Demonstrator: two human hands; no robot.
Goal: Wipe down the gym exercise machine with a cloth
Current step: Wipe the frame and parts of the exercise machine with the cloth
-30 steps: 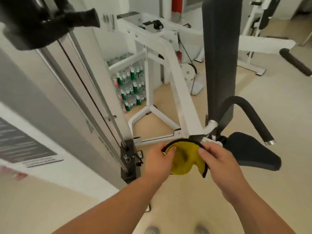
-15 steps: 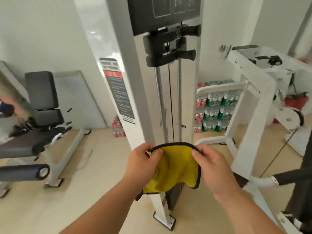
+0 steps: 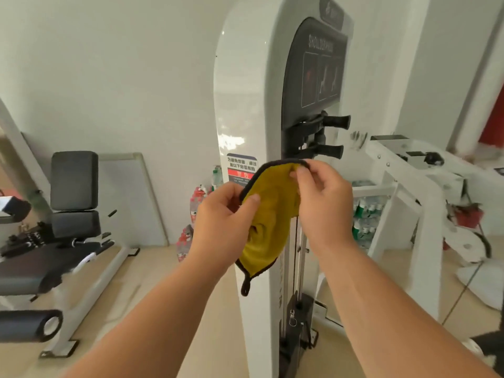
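A yellow cloth (image 3: 268, 214) with a dark border hangs between my two hands in front of the white weight-stack tower (image 3: 245, 105) of the gym machine. My left hand (image 3: 221, 222) pinches the cloth's left edge with thumb and fingers. My right hand (image 3: 324, 203) pinches the top right edge, slightly higher. A small dark loop dangles from the cloth's lower corner. The tower carries a dark panel, two black handles (image 3: 331, 135) and a warning label partly hidden by the cloth.
A black padded bench (image 3: 68, 214) on a white frame stands at the left. White machine arms (image 3: 409, 170) reach out at the right. Packs of bottles (image 3: 364, 216) sit on the floor behind the tower. Beige floor lies around the tower's base.
My view has swung up and left from the seat to the tower's upper part. Both hands have risen with the cloth, the right one higher than the left.
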